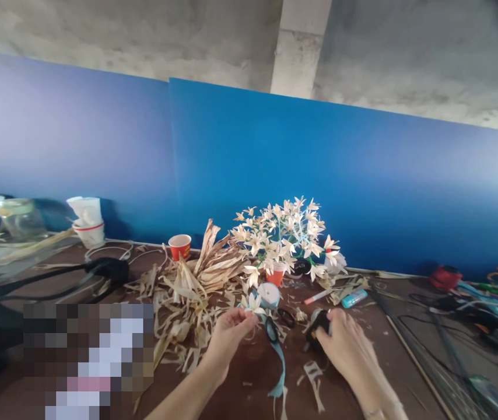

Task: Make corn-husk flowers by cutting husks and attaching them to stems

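Observation:
My left hand [230, 337] pinches a small cream flower [253, 303] between thumb and fingertips. My right hand [346, 339] is closed over a black handheld object [318, 331] at the table; its exact kind is hard to make out. Between the hands lie black-handled scissors [271, 330]. A pale blue ribbon strip [279, 370] trails toward me, and a roll of white and light blue tape [269, 295] sits just behind. Farther back, a large bunch of cream flowers [281, 230] on green stems stands in an orange paper cup [276, 274].
Dried corn husks [218, 265] and scraps cover the table left of centre. Behind them stands a red paper cup [179, 247]. A light blue lighter-like item [354, 298] and an orange-and-white pen [318, 296] lie at right. Tangled cables [463, 315] spread far right.

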Demonstrator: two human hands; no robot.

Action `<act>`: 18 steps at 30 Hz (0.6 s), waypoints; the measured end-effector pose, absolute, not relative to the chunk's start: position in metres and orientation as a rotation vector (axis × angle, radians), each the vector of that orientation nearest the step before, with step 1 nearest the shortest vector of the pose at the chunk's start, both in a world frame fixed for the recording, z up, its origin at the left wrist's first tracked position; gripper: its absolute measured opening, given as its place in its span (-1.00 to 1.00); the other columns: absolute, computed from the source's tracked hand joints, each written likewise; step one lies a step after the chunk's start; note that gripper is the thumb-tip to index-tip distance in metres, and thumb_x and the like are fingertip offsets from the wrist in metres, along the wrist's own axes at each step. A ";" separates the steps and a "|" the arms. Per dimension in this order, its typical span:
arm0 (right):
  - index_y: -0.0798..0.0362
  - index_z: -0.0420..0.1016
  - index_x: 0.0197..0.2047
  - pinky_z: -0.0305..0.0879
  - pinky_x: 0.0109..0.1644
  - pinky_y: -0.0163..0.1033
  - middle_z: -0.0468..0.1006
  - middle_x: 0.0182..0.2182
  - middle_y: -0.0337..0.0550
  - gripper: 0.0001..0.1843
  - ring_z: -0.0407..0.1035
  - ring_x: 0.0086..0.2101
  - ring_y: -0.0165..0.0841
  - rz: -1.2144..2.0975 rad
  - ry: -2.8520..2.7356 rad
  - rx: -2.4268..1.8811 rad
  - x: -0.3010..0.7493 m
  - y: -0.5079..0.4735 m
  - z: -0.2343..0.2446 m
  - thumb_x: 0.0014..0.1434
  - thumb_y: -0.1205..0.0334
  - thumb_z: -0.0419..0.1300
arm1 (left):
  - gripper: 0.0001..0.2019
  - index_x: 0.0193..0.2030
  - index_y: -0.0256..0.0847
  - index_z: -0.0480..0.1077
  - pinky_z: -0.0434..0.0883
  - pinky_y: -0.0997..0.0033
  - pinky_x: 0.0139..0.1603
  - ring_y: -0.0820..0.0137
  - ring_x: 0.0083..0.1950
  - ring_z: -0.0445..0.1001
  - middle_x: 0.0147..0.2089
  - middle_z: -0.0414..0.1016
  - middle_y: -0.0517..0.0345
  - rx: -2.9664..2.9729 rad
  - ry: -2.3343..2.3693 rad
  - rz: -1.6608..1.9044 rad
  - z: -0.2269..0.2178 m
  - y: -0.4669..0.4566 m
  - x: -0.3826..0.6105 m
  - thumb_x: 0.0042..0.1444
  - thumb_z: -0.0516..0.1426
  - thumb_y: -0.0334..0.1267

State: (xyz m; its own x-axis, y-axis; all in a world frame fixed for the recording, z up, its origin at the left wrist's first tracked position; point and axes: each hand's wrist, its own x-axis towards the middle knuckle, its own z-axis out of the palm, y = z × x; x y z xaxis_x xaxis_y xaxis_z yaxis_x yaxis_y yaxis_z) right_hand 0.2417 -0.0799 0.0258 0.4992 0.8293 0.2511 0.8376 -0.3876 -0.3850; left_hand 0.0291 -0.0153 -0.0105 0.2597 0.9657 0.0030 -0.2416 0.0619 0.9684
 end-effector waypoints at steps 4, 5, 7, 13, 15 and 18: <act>0.11 0.30 -0.32 0.18 -0.29 -0.11 0.47 -0.32 0.13 -0.75 0.38 -0.23 -0.02 0.026 -1.495 -2.642 0.256 -0.091 0.012 -0.16 0.27 0.14 | -0.77 -0.52 -0.26 0.32 0.17 0.53 -0.38 0.52 -0.46 0.23 -0.55 0.29 0.28 1.151 0.873 1.113 -0.009 -0.014 0.026 -0.15 0.22 -0.14; 0.12 0.29 -0.28 0.19 -0.29 -0.13 0.47 -0.32 0.12 -0.73 0.39 -0.22 -0.04 0.013 -1.525 -2.647 0.254 -0.093 0.007 -0.15 0.32 0.12 | -0.77 -0.52 -0.26 0.32 0.17 0.53 -0.35 0.51 -0.45 0.24 -0.54 0.29 0.28 1.166 0.883 1.112 -0.009 -0.014 0.026 -0.15 0.22 -0.15; 0.14 0.26 -0.24 0.19 -0.29 -0.16 0.48 -0.33 0.11 -0.72 0.40 -0.22 -0.08 -0.019 -1.557 -2.638 0.248 -0.094 -0.002 -0.12 0.39 0.08 | -0.77 -0.53 -0.25 0.32 0.17 0.51 -0.34 0.49 -0.43 0.25 -0.54 0.29 0.28 1.192 0.902 1.106 -0.010 -0.014 0.025 -0.14 0.21 -0.14; 0.18 0.24 -0.23 0.20 -0.25 -0.14 0.45 -0.29 0.15 -0.77 0.38 -0.21 -0.06 -0.032 -1.529 -2.586 0.243 -0.094 0.002 -0.01 0.31 0.05 | -0.76 -0.53 -0.25 0.35 0.15 0.52 -0.38 0.50 -0.46 0.24 -0.55 0.29 0.29 1.192 0.902 1.088 -0.012 -0.014 0.025 -0.15 0.22 -0.11; 0.15 0.24 -0.24 0.20 -0.29 -0.17 0.46 -0.32 0.09 -0.78 0.39 -0.25 -0.07 -0.039 -1.513 -2.543 0.244 -0.094 0.013 0.00 0.29 0.05 | -0.75 -0.55 -0.25 0.34 0.15 0.53 -0.40 0.51 -0.47 0.23 -0.56 0.30 0.29 1.171 0.900 1.097 -0.011 -0.015 0.026 -0.19 0.23 -0.11; 0.08 0.24 -0.29 0.17 -0.35 -0.25 0.45 -0.40 -0.05 -0.84 0.39 -0.33 -0.19 -0.022 -1.611 -2.348 0.240 -0.093 0.031 -0.03 0.35 0.06 | -0.73 -0.56 -0.26 0.33 0.13 0.54 -0.44 0.54 -0.52 0.19 -0.59 0.28 0.30 1.107 0.906 1.114 -0.010 -0.016 0.028 -0.23 0.25 -0.10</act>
